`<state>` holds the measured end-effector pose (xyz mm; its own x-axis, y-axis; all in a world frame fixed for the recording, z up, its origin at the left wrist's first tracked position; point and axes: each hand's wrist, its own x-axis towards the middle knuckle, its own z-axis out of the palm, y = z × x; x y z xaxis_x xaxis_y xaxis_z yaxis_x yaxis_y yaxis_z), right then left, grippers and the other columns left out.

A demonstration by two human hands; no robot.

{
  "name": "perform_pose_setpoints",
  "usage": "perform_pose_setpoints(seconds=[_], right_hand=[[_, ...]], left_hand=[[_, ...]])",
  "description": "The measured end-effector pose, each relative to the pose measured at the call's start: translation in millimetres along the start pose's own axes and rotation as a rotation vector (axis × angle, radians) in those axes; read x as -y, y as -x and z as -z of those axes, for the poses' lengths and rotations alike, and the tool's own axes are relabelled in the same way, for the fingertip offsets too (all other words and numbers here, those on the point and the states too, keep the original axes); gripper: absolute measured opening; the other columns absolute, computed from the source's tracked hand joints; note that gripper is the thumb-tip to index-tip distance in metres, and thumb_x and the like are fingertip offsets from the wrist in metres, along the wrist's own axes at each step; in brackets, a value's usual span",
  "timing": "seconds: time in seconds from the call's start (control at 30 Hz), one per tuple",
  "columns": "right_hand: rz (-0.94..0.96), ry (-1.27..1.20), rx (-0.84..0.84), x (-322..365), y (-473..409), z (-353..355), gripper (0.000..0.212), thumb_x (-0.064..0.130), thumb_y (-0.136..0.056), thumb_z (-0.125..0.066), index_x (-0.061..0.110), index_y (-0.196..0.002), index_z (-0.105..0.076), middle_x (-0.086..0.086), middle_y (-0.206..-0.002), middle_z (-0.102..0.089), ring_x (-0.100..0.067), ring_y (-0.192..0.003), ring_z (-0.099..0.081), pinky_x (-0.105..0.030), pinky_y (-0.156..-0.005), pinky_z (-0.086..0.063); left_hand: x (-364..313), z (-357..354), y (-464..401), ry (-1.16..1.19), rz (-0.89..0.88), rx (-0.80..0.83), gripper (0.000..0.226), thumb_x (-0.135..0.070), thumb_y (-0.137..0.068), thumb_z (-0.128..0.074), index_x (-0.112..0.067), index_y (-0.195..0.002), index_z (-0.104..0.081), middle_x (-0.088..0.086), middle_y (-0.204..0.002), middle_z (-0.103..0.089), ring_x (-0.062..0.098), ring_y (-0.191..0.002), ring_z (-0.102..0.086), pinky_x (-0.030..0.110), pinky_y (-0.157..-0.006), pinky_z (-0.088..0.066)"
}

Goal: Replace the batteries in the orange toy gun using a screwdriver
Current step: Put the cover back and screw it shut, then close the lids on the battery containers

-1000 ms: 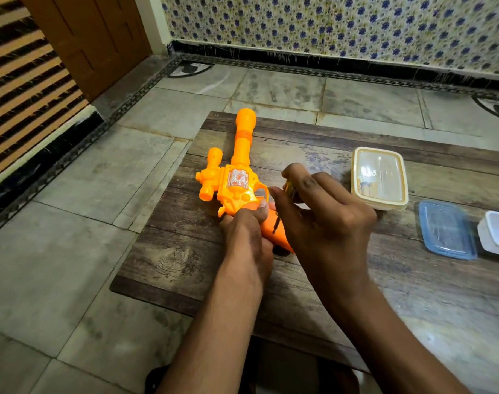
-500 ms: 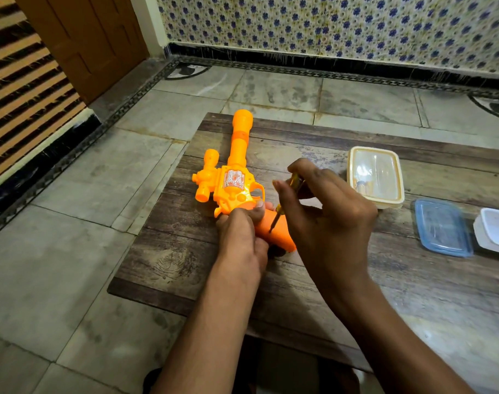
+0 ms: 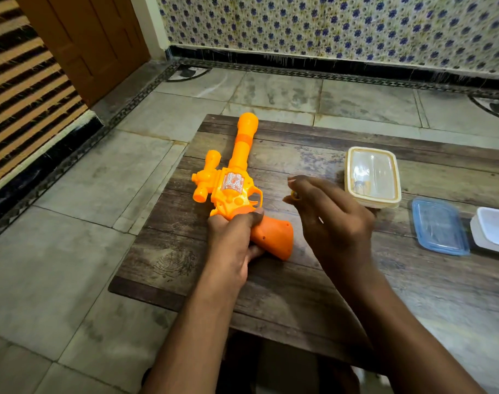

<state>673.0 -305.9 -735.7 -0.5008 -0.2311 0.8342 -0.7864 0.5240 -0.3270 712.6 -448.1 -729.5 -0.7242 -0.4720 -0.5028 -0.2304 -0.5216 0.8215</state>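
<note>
My left hand [image 3: 232, 237] clamps the orange toy gun [image 3: 237, 189] at the grip: light, rigid, slippery plastic; my right hand [image 3: 332, 220] pinches the screwdriver [image 3: 296, 195]

The orange toy gun [image 3: 233, 191] is lying flat on its side, its long barrel pointing away toward the far edge and its darker orange grip nearest the person. A silver patterned panel is showing on its body. The screwdriver [image 3: 296, 195] is showing only as a small yellow bit, apart from the gun.
</note>
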Motion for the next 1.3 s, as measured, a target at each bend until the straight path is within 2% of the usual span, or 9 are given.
perform_pose_setpoints(seconds=[0.1,0.23,0.33,0.5,0.67,0.73,0.97,1.13,1.3], right_hand=[[0.050,0.047,0.112,-19,9,-6,0.015,-0.003,-0.094,-0.071,-0.002,-0.109,-0.076,-0.016,-0.112,-0.076,-0.029,-0.096,-0.075,-0.040,-0.076,-0.062],[0.080,0.142,0.205,-35,15,-12,0.017,-0.003,-0.092,-0.072,0.002,-0.108,-0.076,-0.014,-0.114,-0.075,-0.031,-0.092,-0.075,-0.041,-0.065,-0.061],[0.051,0.195,0.317,-44,21,-15,0.024,-0.001,-0.090,-0.074,0.008,-0.112,-0.073,-0.011,-0.119,-0.072,-0.032,-0.092,-0.073,-0.041,-0.060,-0.060],[-0.005,0.223,0.469,-50,24,-19,0.026,0.007,-0.089,-0.067,0.011,-0.114,-0.070,-0.014,-0.127,-0.067,-0.036,-0.097,-0.071,-0.046,-0.058,-0.060],[-0.062,0.290,0.524,-47,23,-19,0.022,0.016,-0.086,-0.080,0.010,-0.106,-0.073,-0.015,-0.127,-0.068,-0.036,-0.094,-0.070,-0.046,-0.055,-0.060],[-0.057,0.301,0.534,-46,23,-19,0.022,0.016,-0.087,-0.079,0.009,-0.107,-0.074,-0.015,-0.126,-0.068,-0.037,-0.094,-0.070,-0.046,-0.056,-0.061],[-0.049,0.348,0.536,-44,25,-20,0.020,0.020,-0.091,-0.076,0.008,-0.107,-0.076,-0.012,-0.122,-0.073,-0.035,-0.093,-0.067,-0.042,-0.056,-0.060],[-0.041,0.377,0.582,-46,27,-19,0.019,0.023,-0.093,-0.072,0.011,-0.106,-0.076,-0.009,-0.125,-0.073,-0.032,-0.089,-0.064,-0.040,-0.055,-0.058],[-0.055,0.396,0.620,-43,23,-17,0.023,0.026,-0.093,-0.073,0.011,-0.111,-0.076,-0.009,-0.130,-0.072,-0.033,-0.089,-0.067,-0.036,-0.055,-0.055]], left_hand=[[3,8,-2,-0.162,-0.090,-0.059,0.019,-0.009,-0.087,-0.080,-0.015,-0.090,-0.063,0.004,-0.086,-0.070,0.019,-0.081,-0.069,0.055,-0.074,-0.064],[2,16,-6,-0.412,-0.226,-0.201,0.036,-0.037,-0.067,-0.090,-0.015,-0.085,-0.068,0.005,-0.080,-0.073,0.024,-0.073,-0.073,0.059,-0.070,-0.064],[1,20,-6,-0.546,-0.301,-0.262,0.036,-0.039,-0.071,-0.091,-0.017,-0.081,-0.065,0.000,-0.079,-0.071,0.026,-0.075,-0.072,0.052,-0.072,-0.064],[1,26,-4,-0.679,-0.352,-0.289,0.040,-0.045,-0.078,-0.086,-0.011,-0.088,-0.069,0.006,-0.082,-0.070,0.030,-0.080,-0.069,0.034,-0.065,-0.047],[9,31,-8,-0.825,-0.353,-0.327,0.069,-0.085,-0.057,-0.067,-0.022,-0.083,-0.068,0.005,-0.085,-0.072,0.032,-0.081,-0.073,0.043,-0.071,-0.061],[12,31,-8,-0.865,-0.362,-0.330,0.076,-0.092,-0.052,-0.061,-0.023,-0.082,-0.067,0.006,-0.084,-0.072,0.033,-0.078,-0.074,0.046,-0.069,-0.063],[7,32,-8,-0.928,-0.436,-0.334,0.074,-0.089,-0.053,-0.067,-0.020,-0.078,-0.066,0.003,-0.076,-0.073,0.031,-0.071,-0.075,0.044,-0.061,-0.063],[4,31,-3,-1.009,-0.499,-0.320,0.060,-0.074,-0.065,-0.076,-0.018,-0.073,-0.060,0.005,-0.069,-0.071,0.027,-0.062,-0.073,0.042,-0.062,-0.062],[-1,33,-4,-1.097,-0.541,-0.359,0.067,-0.082,-0.064,-0.067,-0.016,-0.073,-0.062,0.008,-0.066,-0.069,0.028,-0.061,-0.071,0.041,-0.060,-0.061]])
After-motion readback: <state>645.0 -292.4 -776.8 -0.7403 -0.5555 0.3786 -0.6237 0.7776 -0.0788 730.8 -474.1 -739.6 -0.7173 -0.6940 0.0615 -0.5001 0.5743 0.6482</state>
